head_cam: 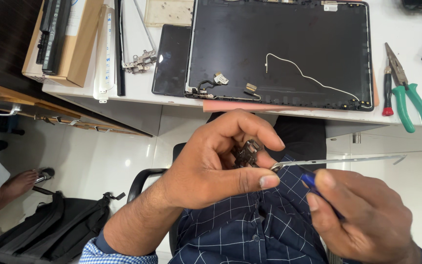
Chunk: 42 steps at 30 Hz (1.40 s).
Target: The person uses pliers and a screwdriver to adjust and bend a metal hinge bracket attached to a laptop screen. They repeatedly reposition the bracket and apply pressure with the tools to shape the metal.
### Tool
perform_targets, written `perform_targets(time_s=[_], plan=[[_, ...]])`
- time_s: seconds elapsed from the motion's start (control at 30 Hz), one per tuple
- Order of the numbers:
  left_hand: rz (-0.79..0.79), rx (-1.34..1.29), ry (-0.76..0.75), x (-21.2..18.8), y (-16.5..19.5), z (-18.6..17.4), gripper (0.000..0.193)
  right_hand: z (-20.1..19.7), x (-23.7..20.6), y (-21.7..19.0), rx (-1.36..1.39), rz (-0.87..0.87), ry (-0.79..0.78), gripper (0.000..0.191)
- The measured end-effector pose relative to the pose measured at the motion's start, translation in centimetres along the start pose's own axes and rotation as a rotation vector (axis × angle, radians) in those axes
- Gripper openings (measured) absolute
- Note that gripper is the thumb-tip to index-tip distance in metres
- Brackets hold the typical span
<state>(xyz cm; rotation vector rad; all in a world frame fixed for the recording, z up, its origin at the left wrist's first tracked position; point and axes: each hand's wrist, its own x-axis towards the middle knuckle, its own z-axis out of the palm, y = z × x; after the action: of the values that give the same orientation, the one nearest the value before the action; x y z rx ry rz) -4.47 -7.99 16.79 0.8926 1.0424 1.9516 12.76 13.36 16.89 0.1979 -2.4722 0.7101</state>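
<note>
My left hand [221, 166] grips a small dark metal hinge bracket [247, 154] between thumb and fingers, with its long thin silver arm [348, 160] sticking out to the right. My right hand [362, 220] holds a blue-handled screwdriver [311, 181], its tip close to the hinge end near my left thumb. Both hands hover over my lap, below the white table's edge [172, 103]. On the table lies a dark laptop lid shell [279, 51], inside up, with a white cable [308, 76] across it.
Green-handled pliers [409, 98] and a red-handled tool [388, 93] lie at the table's right. Another hinge bracket [140, 61], a black panel [172, 58], plastic strips and a cardboard box with a battery [57, 34] sit at the left. A black bag [50, 230] and another person's foot [23, 181] are on the floor.
</note>
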Motion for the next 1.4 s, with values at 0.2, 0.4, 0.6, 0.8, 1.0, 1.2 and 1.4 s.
perform_targets(time_s=[0.2, 0.4, 0.6, 0.8, 1.0, 1.2, 1.4], plan=[[0.041, 0.019, -0.019, -0.4, -0.1, -0.2, 0.027, -1.3, -1.6, -0.8, 0.403, 0.243, -0.058, 0.042], [0.058, -0.017, -0.024, -0.5, -0.2, -0.2, 0.027, -3.1, -1.5, 1.0, 0.618, 0.225, -0.213, 0.041], [0.046, -0.076, -0.028, -0.6, -0.3, -0.2, 0.028, -1.8, -2.5, 0.2, 0.468, 0.221, -0.117, 0.040], [0.053, -0.081, -0.032, -0.6, -0.4, -0.2, 0.029, -1.9, -1.3, -0.3, 0.445, 0.180, -0.130, 0.043], [0.056, -0.030, -0.036, -0.6, -0.2, -0.2, 0.029, -0.8, -0.4, -1.3, 0.477, 0.201, -0.072, 0.034], [0.021, -0.018, -0.052, -0.2, 0.1, 0.2, 0.030, -0.2, 0.0, -2.0, 0.428, 0.271, -0.009, 0.033], [-0.023, -0.139, -0.058, -0.1, -0.1, 0.4, 0.029, -0.5, 0.2, -1.1, 0.348, 0.191, -0.001, 0.035]])
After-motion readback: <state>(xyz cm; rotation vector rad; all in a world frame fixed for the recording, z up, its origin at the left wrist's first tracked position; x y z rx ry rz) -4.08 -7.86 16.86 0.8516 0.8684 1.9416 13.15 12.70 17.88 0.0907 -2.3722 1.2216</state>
